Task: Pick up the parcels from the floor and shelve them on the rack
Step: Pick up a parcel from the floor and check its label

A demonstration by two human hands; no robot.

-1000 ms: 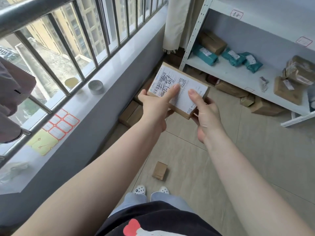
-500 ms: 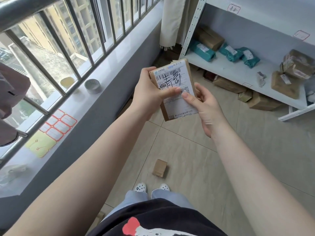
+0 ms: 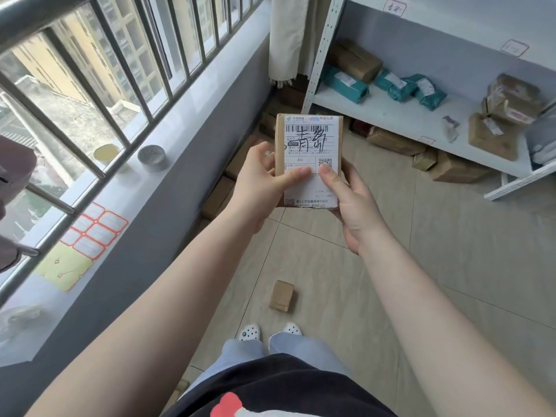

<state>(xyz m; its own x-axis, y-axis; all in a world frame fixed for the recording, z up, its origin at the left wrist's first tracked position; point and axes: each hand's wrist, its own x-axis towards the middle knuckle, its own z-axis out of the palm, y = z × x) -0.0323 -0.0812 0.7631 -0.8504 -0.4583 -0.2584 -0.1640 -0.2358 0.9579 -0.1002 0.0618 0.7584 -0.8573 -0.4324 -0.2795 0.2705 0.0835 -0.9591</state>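
Note:
A small brown cardboard parcel (image 3: 310,136) with a white shipping label and black handwriting is held upright in front of me, label facing me. My left hand (image 3: 258,185) grips its left edge with the thumb on the label. My right hand (image 3: 350,203) supports its lower right side, thumb on the label too. A smaller brown parcel (image 3: 282,295) lies on the tiled floor just ahead of my shoes. The white metal rack (image 3: 400,115) stands at the right, its lower shelf holding teal bags (image 3: 346,84) and brown boxes (image 3: 489,136).
More brown boxes (image 3: 394,141) lie on the floor under the rack, and others (image 3: 218,198) along the grey wall at left. A windowsill (image 3: 168,121) with a tin, a cup and sticker sheets runs beside barred windows. A curtain (image 3: 293,37) hangs in the corner.
Both hands have turned the parcel from slanted to upright, label squarely toward me, and brought it slightly nearer. The view has shifted a little toward the rack.

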